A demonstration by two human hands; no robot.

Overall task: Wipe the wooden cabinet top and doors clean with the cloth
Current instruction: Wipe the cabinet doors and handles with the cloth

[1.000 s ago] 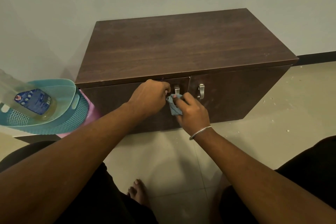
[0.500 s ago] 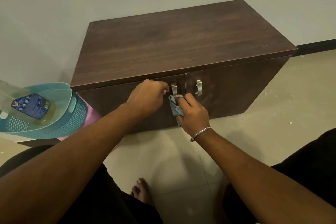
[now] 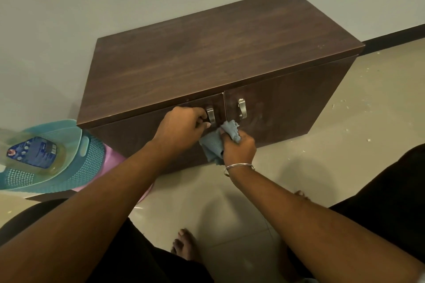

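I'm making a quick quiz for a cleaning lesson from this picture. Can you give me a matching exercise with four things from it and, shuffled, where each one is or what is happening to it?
Things:
1. cloth
2. left door handle
3. bottle
4. bangle

Places or states:
A. lies in the teal basket
B. sits on the right wrist
C. bunched in the right hand against the cabinet front
D. gripped by the left hand

Pairs: 1-C, 2-D, 3-A, 4-B
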